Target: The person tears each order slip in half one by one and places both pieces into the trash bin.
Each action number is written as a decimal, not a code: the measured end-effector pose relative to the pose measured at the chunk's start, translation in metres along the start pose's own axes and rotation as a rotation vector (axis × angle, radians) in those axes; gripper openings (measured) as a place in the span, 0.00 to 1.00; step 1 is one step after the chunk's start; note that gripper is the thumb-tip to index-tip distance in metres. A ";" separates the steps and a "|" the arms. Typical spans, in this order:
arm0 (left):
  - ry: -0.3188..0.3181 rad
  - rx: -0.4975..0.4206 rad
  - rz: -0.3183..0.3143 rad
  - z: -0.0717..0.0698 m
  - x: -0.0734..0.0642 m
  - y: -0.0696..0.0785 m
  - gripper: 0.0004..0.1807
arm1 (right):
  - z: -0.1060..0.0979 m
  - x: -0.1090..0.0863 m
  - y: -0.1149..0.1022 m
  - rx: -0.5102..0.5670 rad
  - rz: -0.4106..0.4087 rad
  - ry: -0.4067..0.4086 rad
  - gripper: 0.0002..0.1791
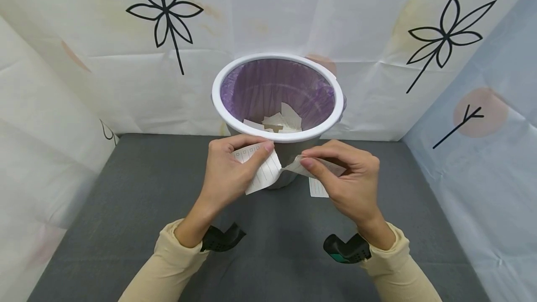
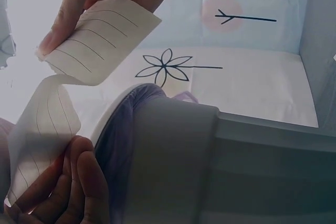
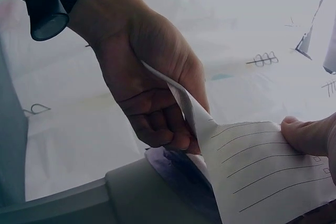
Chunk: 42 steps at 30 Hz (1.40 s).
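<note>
While both hands are occupied, a lined paper (image 1: pixel 267 174) spans the gap between them, just short of the bin (image 1: pixel 216 99) at its 6 o'clock side; the paper narrows to a twisted neck midway, with a flatter part toward 9 o'clock and a bent part toward 3 o'clock; small printed boxes run along its upper edge near the left thumb.

Left hand (image 1: pixel 230 167), at 7 o'clock from the bin's mouth: grip closed to the paper's thickness, thumb on the near face, fingers behind; right hand (image 1: pixel 354 176), between 4 and 5 o'clock: grip likewise closed, thumb and index finger pinching the bent part near the neck, remaining fingers curled.

Bin has a white rim and grey body, upright on the dark grey worktop (image 1: pixel 138 190); purple liner (image 1: pixel 268 83) covers its inner wall; pale paper scraps (image 1: pixel 289 118) and a small brown piece (image 1: pixel 273 128) lie inside, at the 6 o'clock side as seen from above; another lined piece (image 1: pixel 317 188) shows at 5 o'clock from the bin, partly behind the right hand; whether it rests on the worktop cannot be told.

Black devices sit at both wrists, below cream sleeves (image 1: pixel 172 264); white backdrop (image 1: pixel 268 8) bears line-drawn flowers at 10 and 2 o'clock.
</note>
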<state>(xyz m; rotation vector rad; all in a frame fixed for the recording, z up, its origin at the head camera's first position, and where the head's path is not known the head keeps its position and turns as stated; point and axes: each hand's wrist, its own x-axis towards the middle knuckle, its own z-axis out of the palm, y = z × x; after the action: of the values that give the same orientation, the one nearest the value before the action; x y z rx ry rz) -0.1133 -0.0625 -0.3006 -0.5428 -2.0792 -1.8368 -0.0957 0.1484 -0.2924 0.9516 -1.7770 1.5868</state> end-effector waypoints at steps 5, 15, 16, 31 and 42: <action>0.011 -0.004 -0.007 -0.002 0.001 0.001 0.03 | -0.001 0.001 -0.003 0.042 -0.011 0.030 0.10; 0.037 0.014 0.005 -0.007 0.002 0.003 0.04 | -0.004 0.001 -0.009 0.083 -0.005 0.107 0.06; 0.042 0.023 0.012 -0.007 0.002 0.004 0.04 | -0.005 0.002 -0.009 0.085 -0.006 0.118 0.05; 0.055 -0.043 0.013 -0.025 0.019 0.029 0.06 | -0.019 0.022 -0.011 0.091 0.044 0.235 0.09; 0.075 -0.175 0.035 -0.030 0.055 0.049 0.08 | -0.025 0.053 -0.008 0.097 0.050 0.288 0.10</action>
<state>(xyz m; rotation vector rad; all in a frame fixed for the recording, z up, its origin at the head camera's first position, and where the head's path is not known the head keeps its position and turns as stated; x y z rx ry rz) -0.1390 -0.0829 -0.2284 -0.5410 -1.8611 -1.9988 -0.1213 0.1654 -0.2418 0.6841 -1.5480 1.7564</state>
